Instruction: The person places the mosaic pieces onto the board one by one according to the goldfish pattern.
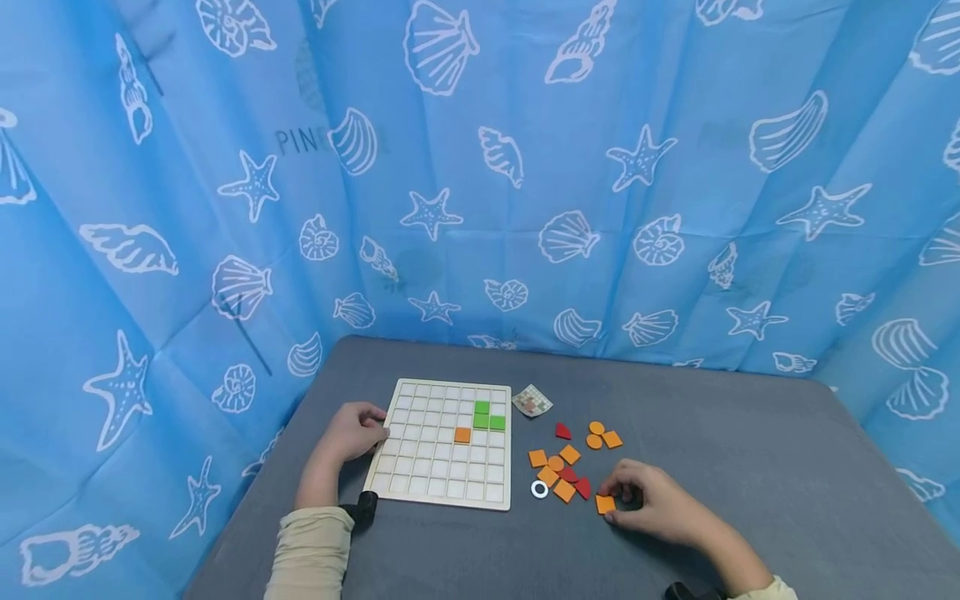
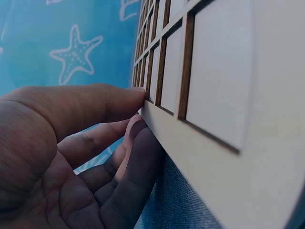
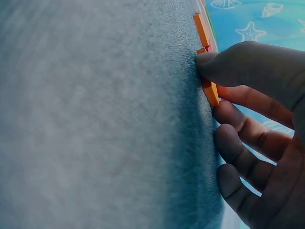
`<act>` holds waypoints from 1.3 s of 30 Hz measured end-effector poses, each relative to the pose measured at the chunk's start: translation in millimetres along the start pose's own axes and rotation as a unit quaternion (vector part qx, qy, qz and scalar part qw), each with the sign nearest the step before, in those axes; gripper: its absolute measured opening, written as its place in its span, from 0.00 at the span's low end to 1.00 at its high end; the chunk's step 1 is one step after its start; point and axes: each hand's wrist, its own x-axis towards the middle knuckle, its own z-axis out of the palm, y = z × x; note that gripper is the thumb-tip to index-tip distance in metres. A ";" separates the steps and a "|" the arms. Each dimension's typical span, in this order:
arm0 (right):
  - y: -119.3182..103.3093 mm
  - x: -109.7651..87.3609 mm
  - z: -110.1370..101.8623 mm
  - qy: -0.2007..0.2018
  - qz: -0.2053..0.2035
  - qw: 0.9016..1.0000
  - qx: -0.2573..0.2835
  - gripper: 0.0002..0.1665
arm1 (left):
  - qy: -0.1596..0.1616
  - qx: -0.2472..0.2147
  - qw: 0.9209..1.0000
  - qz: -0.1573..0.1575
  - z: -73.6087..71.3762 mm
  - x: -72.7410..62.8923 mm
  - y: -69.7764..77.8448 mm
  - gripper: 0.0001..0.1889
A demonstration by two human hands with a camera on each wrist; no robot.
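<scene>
A pale wooden grid board (image 1: 431, 492) lies flat on the left half of the table. My left hand (image 1: 358, 432) pinches its left edge, the thumb (image 2: 109, 102) on the rim and the other fingers below. Three green square tiles (image 1: 482, 421) and one orange tile (image 1: 462, 435) sit in its upper right cells. To the right of the board, my right hand (image 1: 651, 498) holds an orange square tile (image 1: 604, 504) between thumb and fingers, down at the table surface. In the right wrist view the thumb (image 3: 224, 64) covers part of that tile (image 3: 211, 93).
Loose orange squares and discs (image 1: 547, 476), red quarter-round pieces (image 1: 583, 487) and a white ring (image 1: 539, 489) lie between board and right hand. A small pattern card (image 1: 532, 401) touches or nearly touches the board's upper right corner. Behind the grey table (image 1: 750, 467) hangs a blue shell-print curtain (image 1: 480, 200).
</scene>
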 end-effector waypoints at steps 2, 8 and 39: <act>-0.4 0.0 -0.2 -0.001 -0.001 1.000 -0.001 0.11 | 0.000 0.001 1.000 0.002 -0.8 -0.5 2.0 0.18; -5.5 3.7 -1.9 -0.009 0.004 1.000 0.001 0.12 | 0.003 0.002 1.000 0.004 -0.9 -2.5 3.3 0.18; -79.1 129.4 61.5 0.048 -0.085 0.991 -0.090 0.11 | 0.001 -0.007 1.000 -0.004 -0.3 -3.7 4.9 0.18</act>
